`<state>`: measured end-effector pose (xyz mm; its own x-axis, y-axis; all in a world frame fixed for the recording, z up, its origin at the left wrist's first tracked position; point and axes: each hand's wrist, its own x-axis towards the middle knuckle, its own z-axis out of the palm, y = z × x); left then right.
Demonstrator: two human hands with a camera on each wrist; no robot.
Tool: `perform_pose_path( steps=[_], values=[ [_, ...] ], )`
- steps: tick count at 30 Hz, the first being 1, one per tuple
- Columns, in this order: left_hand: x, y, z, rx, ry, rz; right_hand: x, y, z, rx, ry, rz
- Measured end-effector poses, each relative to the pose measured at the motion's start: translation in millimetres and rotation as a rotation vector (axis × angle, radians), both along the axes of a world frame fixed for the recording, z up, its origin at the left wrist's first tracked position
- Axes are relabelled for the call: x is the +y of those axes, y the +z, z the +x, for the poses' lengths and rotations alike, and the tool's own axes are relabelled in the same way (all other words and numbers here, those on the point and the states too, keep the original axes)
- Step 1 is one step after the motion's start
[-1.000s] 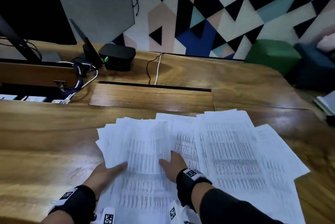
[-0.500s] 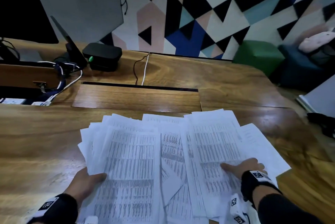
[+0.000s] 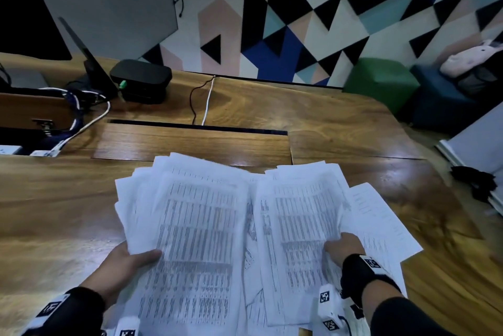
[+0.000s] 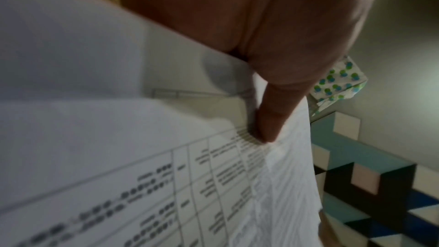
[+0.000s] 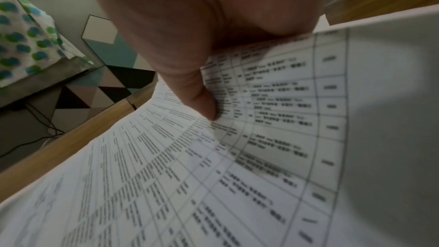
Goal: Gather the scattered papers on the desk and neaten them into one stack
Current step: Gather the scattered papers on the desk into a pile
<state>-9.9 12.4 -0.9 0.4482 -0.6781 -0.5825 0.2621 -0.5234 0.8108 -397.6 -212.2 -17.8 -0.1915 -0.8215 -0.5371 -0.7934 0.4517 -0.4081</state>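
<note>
brown wooden desk (image 3: 340, 123) carrying a fanned spread of white printed table sheets (image 3: 206, 216) near its front edge. my left hand (image 3: 128, 265) grips the left bundle's lower corner, thumb (image 4: 273, 112) pressed on top. my right hand (image 3: 345, 247) pinches the right bundle, thumb (image 5: 202, 99) clamped over print.

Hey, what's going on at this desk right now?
A person is gathering printed papers spread across a wooden desk. The left hand holds the left bundle with its thumb on top; the right hand has a grip on the right bundle. The two bundles overlap but are not yet one neat stack, and a few sheets lie loose at the far right.
</note>
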Motion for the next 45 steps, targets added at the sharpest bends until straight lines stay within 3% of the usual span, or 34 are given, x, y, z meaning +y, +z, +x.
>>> perform_pose_path(
  steps=[4, 7, 15, 20, 26, 30, 37, 42, 43, 45],
  values=[
    [-21, 25, -14, 0.218, -0.076, -0.121, 8, 0, -8, -0.158, 0.009, -0.032],
    [-43, 24, -30, 0.350, -0.033, -0.151, 12, 10, -23, -0.211, -0.022, -0.092],
    [-71, -21, -60, -0.123, -0.080, 0.103, 13, 12, -91, 0.088, -0.163, -0.071],
    [-71, -18, -65, -0.217, -0.050, 0.146, 30, 4, -111, 0.145, -0.215, 0.123],
    [-71, -14, -67, -0.238, -0.063, 0.143, 35, 0, -118, 0.042, -0.304, 0.103],
    [-69, -13, -70, -0.233, -0.061, 0.134, 36, 19, -103, 0.044, -0.255, 0.030],
    [-64, -7, -70, -0.200, -0.068, 0.122, 32, 104, -49, -0.494, 0.056, -0.420],
    [-58, -12, -64, -0.145, -0.111, 0.128, 19, 146, -4, -1.234, -0.097, -0.296],
    [-58, -15, -63, -0.122, -0.116, 0.123, 19, 144, 6, -1.307, -0.117, -0.239],
    [-55, -13, -63, -0.044, -0.132, 0.116, 20, 126, 27, -1.258, -0.113, -0.180]
  ],
)
